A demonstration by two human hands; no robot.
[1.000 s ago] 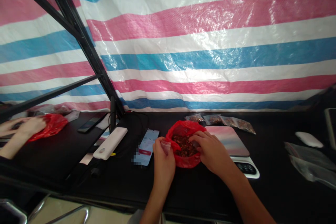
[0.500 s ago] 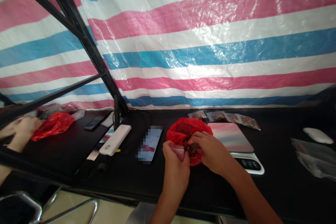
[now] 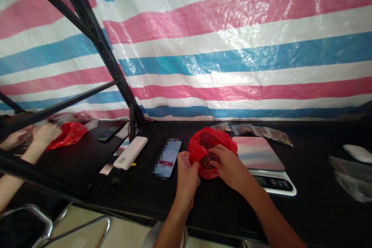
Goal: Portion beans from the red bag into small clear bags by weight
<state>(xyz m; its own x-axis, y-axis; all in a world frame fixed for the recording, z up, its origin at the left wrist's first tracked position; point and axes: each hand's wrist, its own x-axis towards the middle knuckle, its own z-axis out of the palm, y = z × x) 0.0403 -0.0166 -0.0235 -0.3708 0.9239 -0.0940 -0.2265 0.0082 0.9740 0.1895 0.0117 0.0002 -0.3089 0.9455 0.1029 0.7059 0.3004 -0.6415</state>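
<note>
Left hand (image 3: 186,172) is curled nearly closed on a small clear plastic bag (image 3: 186,158), just left of the crinkled, round red plastic bag (image 3: 229,142) I see open on the black table (image 3: 221,213). Right hand (image 3: 228,164) has bent, slightly parted fingers among the red bag's brown pieces (image 3: 206,161); whether it grips any, I cannot tell. Right of the red bag sits a white rectangular scale (image 3: 261,155); behind, clear filled pouches (image 3: 277,136).

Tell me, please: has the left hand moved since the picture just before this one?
Yes. Judged against the phone, the left hand has moved leftward, nearer to it and farther from the scale.
</note>
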